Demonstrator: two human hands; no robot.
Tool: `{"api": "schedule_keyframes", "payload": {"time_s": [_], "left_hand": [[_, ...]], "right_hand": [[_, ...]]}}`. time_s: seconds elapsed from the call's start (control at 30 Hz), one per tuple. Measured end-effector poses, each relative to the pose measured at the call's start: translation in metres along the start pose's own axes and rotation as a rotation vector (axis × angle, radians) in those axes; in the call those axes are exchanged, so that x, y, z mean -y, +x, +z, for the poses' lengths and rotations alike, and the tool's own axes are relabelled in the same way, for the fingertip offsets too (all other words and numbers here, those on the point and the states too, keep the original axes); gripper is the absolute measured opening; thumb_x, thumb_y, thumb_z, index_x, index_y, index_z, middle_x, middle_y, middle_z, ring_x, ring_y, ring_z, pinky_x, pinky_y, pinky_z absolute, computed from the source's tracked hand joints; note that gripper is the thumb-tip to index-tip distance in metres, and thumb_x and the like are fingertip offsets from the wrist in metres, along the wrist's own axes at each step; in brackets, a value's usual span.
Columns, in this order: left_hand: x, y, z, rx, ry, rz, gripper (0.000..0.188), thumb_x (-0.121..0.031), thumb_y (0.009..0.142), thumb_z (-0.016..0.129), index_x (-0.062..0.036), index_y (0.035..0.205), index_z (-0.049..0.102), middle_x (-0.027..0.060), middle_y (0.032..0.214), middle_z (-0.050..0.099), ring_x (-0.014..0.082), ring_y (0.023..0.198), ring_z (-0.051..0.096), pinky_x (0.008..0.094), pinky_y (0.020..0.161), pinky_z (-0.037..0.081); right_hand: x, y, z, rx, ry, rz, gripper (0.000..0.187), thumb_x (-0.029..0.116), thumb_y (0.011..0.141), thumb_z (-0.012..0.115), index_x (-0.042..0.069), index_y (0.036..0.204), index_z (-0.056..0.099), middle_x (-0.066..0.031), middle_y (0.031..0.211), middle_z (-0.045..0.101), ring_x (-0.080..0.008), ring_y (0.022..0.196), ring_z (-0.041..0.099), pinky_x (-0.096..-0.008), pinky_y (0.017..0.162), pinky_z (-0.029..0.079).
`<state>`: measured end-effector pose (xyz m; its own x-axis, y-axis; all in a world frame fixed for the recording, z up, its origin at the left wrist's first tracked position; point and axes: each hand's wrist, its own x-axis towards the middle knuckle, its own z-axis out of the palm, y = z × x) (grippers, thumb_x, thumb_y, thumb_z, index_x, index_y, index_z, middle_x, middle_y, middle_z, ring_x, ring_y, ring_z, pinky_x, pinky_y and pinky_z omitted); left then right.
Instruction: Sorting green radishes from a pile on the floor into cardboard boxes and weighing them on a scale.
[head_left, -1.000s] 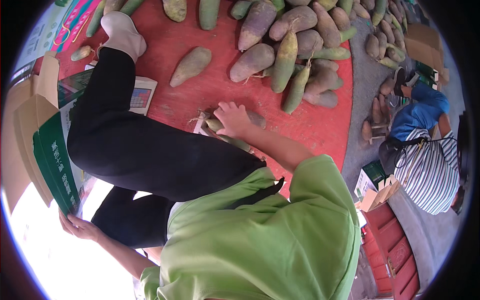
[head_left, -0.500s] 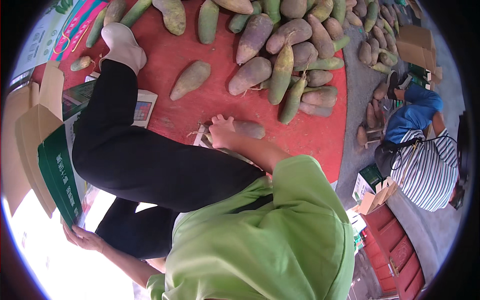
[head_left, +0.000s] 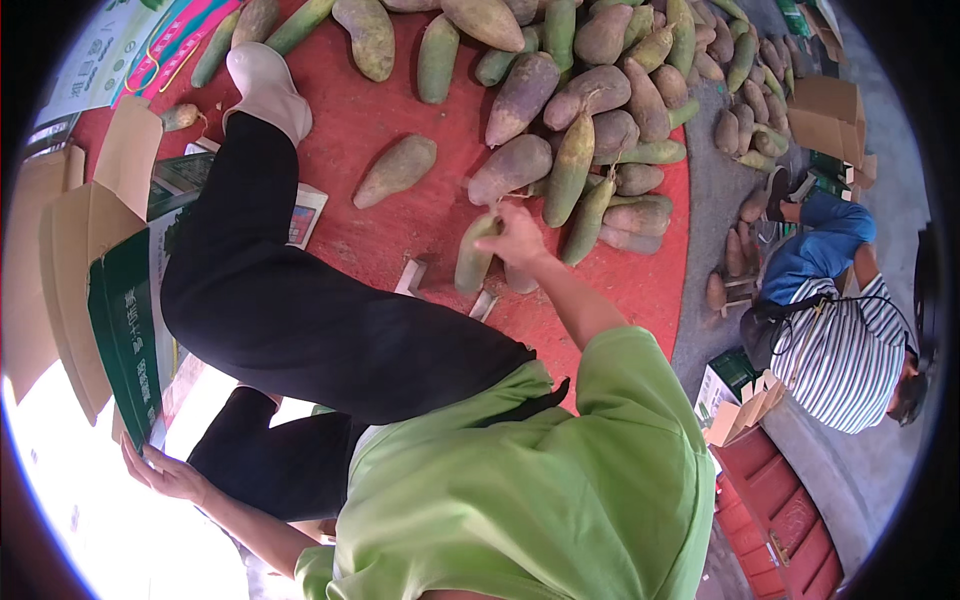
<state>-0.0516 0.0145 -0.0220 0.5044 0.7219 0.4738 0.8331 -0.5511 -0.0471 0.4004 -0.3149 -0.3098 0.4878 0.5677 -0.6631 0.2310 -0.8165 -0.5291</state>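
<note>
My right hand [head_left: 518, 238] is closed on a green radish [head_left: 473, 254], held lengthwise above the red floor covering [head_left: 340, 235] with its thin root end up. Partly hidden behind that hand lies another radish [head_left: 519, 280]. At the lower left, my left hand [head_left: 172, 476] grips the lower edge of an open green and white carton [head_left: 128, 325], thumb on one side and fingers on the other. A pale, narrow frame [head_left: 410, 277] shows just beyond my thigh, close to the held radish.
A heap of green and purplish radishes [head_left: 590, 90] spreads across the far side. One radish [head_left: 397, 171] lies apart from it. My boot [head_left: 268, 92] stands at the far left by a device with a keypad [head_left: 305, 214]. At right, a person in a striped top [head_left: 835, 340] sits near cartons [head_left: 826, 110].
My right hand has moved away from the pale frame, farther out and to the right, and now carries a green radish. My left hand stays at the carton's edge.
</note>
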Motion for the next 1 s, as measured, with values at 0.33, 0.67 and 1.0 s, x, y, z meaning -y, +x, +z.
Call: {"api": "schedule_keyframes", "payload": {"time_s": [0.33,0.67,1.0], "left_hand": [[-0.004,0.005,-0.002,-0.028,0.024,-0.032,0.033,-0.025,0.099,0.045,-0.0048,0.120,0.059,0.0143,0.118,0.056,0.0276,0.111,0.054,0.0396,0.090,0.047],[-0.017,-0.002,0.000,-0.015,-0.012,-0.149,0.029,-0.004,0.092,0.050,0.0014,0.120,0.057,0.0164,0.121,0.056,0.0301,0.114,0.051,0.0388,0.094,0.043],[-0.036,0.008,-0.018,-0.021,-0.095,-0.137,0.028,-0.019,0.089,0.056,0.0008,0.108,0.063,0.0158,0.108,0.061,0.0342,0.106,0.055,0.0420,0.094,0.041]], "right_hand": [[0.050,-0.016,-0.044,-0.690,-0.021,-0.114,0.047,0.012,0.066,0.076,0.007,0.109,0.057,-0.0116,0.109,0.057,-0.0301,0.105,0.051,-0.0397,0.088,0.043],[0.149,0.092,0.030,-0.271,-0.884,-0.757,0.044,0.018,0.081,0.059,0.016,0.124,0.051,-0.0059,0.131,0.045,-0.0250,0.126,0.038,-0.0537,0.100,0.032],[0.166,0.113,0.052,-0.035,-1.078,-0.698,0.031,0.018,0.087,0.049,0.016,0.118,0.053,-0.0032,0.113,0.054,-0.0215,0.112,0.048,-0.0540,0.095,0.034]]}}
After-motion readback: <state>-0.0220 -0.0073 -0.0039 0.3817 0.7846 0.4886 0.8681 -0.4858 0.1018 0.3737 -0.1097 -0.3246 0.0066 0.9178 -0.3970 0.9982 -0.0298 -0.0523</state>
